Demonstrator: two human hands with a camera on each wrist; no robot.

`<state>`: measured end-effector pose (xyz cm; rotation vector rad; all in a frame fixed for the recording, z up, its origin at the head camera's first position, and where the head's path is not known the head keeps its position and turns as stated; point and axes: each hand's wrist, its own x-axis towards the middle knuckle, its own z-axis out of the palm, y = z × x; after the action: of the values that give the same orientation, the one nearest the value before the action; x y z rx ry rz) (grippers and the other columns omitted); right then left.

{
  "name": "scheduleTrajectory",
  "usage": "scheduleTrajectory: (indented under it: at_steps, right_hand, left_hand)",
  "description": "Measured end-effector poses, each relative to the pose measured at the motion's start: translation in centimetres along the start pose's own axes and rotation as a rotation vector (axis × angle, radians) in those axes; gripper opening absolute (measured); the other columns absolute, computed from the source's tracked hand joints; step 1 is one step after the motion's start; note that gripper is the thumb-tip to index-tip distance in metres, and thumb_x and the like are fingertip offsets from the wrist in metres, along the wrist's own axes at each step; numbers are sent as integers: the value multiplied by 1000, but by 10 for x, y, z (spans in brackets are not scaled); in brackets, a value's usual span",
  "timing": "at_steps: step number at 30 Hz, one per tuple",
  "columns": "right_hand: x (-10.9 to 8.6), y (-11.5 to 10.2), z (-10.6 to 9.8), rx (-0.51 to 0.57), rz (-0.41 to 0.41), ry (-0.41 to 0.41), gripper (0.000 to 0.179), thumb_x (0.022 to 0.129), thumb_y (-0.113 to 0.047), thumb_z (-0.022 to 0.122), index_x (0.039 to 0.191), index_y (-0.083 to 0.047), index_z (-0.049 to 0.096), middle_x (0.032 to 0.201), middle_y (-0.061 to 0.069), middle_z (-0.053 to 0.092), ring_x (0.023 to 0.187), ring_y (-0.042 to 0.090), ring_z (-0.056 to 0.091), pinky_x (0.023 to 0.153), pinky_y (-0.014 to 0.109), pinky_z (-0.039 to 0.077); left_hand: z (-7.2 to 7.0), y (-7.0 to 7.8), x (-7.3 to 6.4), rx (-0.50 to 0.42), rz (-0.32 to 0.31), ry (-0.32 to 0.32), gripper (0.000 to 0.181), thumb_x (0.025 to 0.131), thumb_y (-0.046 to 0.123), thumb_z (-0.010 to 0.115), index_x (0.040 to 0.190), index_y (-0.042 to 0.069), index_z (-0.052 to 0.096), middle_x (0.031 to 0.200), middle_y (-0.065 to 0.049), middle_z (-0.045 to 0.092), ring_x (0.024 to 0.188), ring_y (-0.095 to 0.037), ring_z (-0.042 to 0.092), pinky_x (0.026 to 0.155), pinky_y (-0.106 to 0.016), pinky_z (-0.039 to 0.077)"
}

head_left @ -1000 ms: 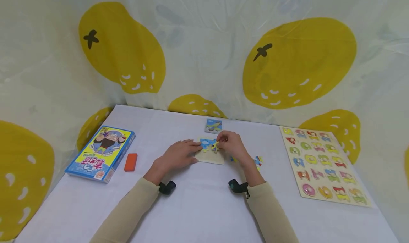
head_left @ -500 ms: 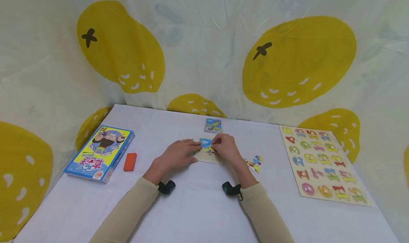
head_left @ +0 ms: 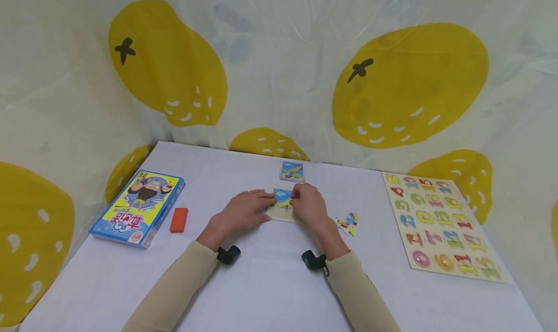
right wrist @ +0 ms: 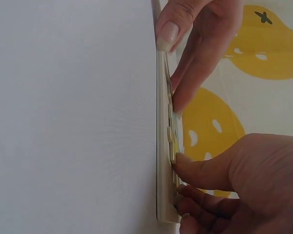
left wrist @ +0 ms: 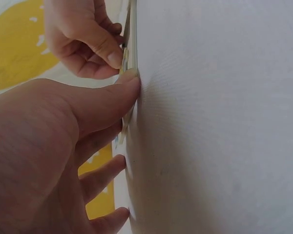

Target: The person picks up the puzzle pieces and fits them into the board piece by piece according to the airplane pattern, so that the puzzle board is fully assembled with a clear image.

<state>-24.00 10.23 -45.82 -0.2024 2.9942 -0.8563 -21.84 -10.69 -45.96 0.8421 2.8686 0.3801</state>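
Note:
In the head view my left hand [head_left: 246, 211] rests on the left side of a small wooden puzzle board [head_left: 279, 216], its fingers extended and fairly straight. The left wrist view has the thumb on the board's edge. Blue jigsaw pieces [head_left: 281, 195] lie joined on the board. At its right side my right hand [head_left: 310, 206] pinches a yellowish jigsaw piece [right wrist: 173, 152] between thumb and fingers, low against the board. Most of that piece is hidden by the fingers. Loose jigsaw pieces [head_left: 348, 223] lie on the table right of the right wrist.
A small square picture card or box [head_left: 292, 171] showing an aeroplane sits beyond the board. On the left are a blue-and-yellow box [head_left: 137, 208] and a red block [head_left: 178, 220]. A wooden number puzzle [head_left: 440, 248] lies at the right. A lemon-patterned curtain [head_left: 279, 80] hangs behind the table.
My right hand has moved slightly left and nearer, bringing the piece down against the joined pieces. The loose pieces at the right came into fuller view. The left hand stayed in place.

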Motion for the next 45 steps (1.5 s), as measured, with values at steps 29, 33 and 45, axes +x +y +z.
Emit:
scheduleTrajectory:
  at_steps: [29, 33, 45]
  right_hand:
    - [3, 9, 1, 78, -42, 6, 6, 87, -14, 74, 85, -12, 70, 83, 4, 61, 79, 19, 54, 69, 31, 45]
    - [3, 12, 0, 106, -46, 8, 8, 86, -14, 76, 84, -11, 69, 83, 4, 64, 78, 17, 55, 69, 30, 46]
    - [1, 23, -8, 143, -102, -8, 3, 86, -8, 73, 89, -6, 71, 83, 6, 64, 78, 19, 54, 71, 30, 45]
  left_hand:
    - [3, 10, -5, 124, 47, 7, 49, 99, 39, 59, 147, 36, 49, 152, -4, 48, 143, -26, 40, 109, -59, 39]
    - [3, 12, -6, 130, 59, 12, 48, 100, 37, 58, 146, 35, 49, 152, -5, 47, 142, -26, 41, 107, -59, 41]
    - [0, 17, -5, 99, 56, -37, 49, 102, 36, 54, 150, 32, 45, 160, 1, 39, 147, -34, 36, 112, -63, 35]
